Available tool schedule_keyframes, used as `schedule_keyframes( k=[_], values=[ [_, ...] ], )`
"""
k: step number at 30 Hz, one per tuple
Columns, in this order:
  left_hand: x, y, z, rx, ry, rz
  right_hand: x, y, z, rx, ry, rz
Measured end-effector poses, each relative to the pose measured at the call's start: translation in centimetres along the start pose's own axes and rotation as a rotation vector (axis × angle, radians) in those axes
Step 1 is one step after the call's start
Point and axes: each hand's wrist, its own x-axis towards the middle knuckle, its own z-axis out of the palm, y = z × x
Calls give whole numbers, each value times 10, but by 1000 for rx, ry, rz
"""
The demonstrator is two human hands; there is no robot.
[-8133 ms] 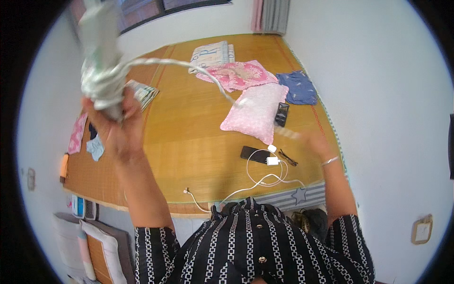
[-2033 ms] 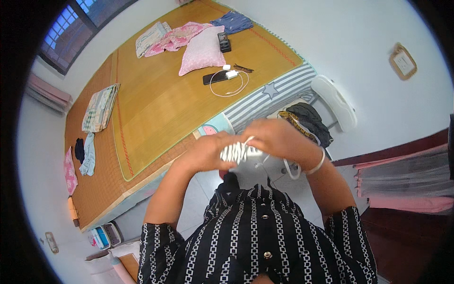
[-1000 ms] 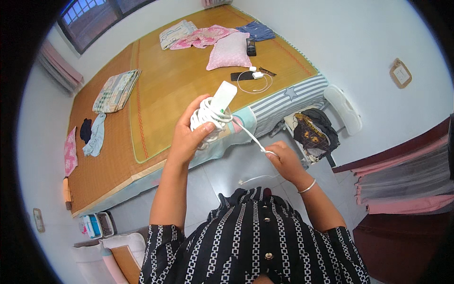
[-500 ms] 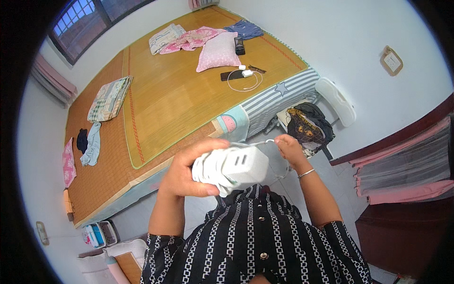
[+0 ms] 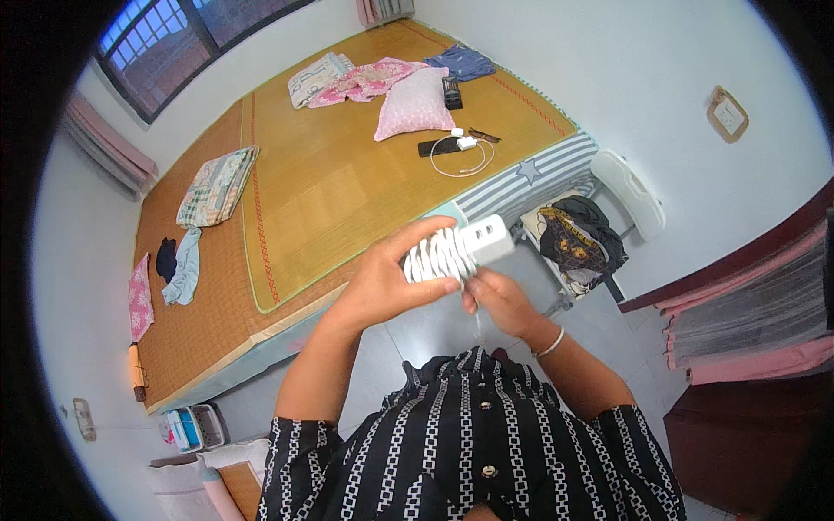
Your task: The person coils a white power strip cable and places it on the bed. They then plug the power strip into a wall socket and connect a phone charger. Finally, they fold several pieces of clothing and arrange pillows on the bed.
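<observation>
My left hand (image 5: 382, 273) is wrapped round a white power strip (image 5: 488, 240) with two dark slots in its exposed end. Several turns of white cord (image 5: 434, 258) are wound round its body, with my left thumb lying over them. Just under the strip, my right hand (image 5: 504, 302) is closed with its fingers pinching the cord close to the coil. A short piece of cord hangs below those fingers. A white band (image 5: 550, 343) circles my right wrist.
Beyond my hands stands a bed covered with a woven mat (image 5: 317, 204). It bears a pink pillow (image 5: 415, 104), a dark phone (image 5: 440, 148), a white charger with cable (image 5: 467, 142) and folded cloth (image 5: 217, 187). At the right, clothes (image 5: 575, 241) lie on a white chair (image 5: 627, 191).
My right hand has come from out at the right, with the cord stretched, to right below the strip. The strip has tilted and risen a little, showing the coil more clearly.
</observation>
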Motion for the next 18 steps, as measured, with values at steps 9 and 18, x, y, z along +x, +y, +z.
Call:
schedule_keyframes(
  k=[9, 18],
  values=[
    [-14, -55, 3, 541, -373, -57, -5, -60, -7, -834, -156, -432],
    [-23, -42, 20, -337, -229, -89, 47, 20, -20, 178, -92, -125]
  ],
)
